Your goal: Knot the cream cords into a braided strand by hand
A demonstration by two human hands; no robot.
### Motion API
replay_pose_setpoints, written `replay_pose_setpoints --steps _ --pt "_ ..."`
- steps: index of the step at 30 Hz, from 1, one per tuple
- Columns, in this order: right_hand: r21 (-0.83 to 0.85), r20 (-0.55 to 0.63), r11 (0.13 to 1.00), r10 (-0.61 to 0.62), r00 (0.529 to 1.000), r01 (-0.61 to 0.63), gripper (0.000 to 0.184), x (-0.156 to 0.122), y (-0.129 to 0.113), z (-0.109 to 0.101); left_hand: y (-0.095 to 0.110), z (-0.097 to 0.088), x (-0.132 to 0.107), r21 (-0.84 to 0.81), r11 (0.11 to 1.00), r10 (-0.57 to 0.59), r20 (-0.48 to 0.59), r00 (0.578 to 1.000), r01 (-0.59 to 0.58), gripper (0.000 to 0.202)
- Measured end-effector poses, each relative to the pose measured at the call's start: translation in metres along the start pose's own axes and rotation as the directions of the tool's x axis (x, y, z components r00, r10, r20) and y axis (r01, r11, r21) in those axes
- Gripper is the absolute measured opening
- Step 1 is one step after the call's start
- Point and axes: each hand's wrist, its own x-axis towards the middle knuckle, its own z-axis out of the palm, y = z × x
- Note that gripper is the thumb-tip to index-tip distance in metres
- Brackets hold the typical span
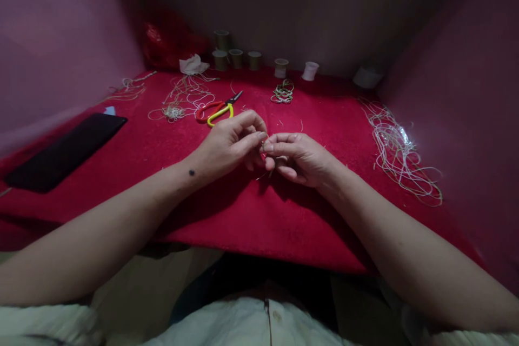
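Observation:
Over the middle of the red cloth, my left hand and my right hand meet fingertip to fingertip. Both are closed in a pinch on a thin cord, whose loose ends poke out below the fingers. Most of the cord is hidden by the fingertips, so any knot in it cannot be made out. Just beyond my left hand lie scissors with one red and one yellow handle, their dark blades pointing away to the right. A small bundle of green and white cord rests farther back.
Several thread spools stand along the back wall. A tangle of pale cord lies on the right, and another cord tangle at the left. A black phone-like slab is at the left edge. Walls flank the red cloth.

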Motion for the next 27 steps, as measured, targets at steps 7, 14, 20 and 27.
replay_pose_setpoints --steps 7,14,20,27 --pt "0.000 -0.046 0.999 0.052 0.998 -0.052 0.010 0.0000 -0.0005 0.0018 -0.0117 -0.0002 0.0018 0.300 0.941 0.187 -0.070 0.980 -0.158 0.006" --pt "0.046 -0.072 0.999 0.020 0.997 -0.016 0.009 0.0019 0.0012 0.0028 -0.0090 0.0006 0.0015 0.276 0.950 0.179 -0.105 0.978 -0.144 0.007" --pt "0.038 -0.098 0.999 0.003 0.995 0.001 0.008 0.0020 0.0021 0.0026 -0.0088 0.0026 0.0014 0.229 0.966 0.148 -0.114 0.982 -0.119 0.007" --pt "-0.056 -0.109 0.998 -0.020 0.994 0.014 0.013 0.0010 0.0025 0.0052 -0.0078 0.0029 0.0014 0.276 0.954 0.159 -0.136 0.978 -0.116 0.008"
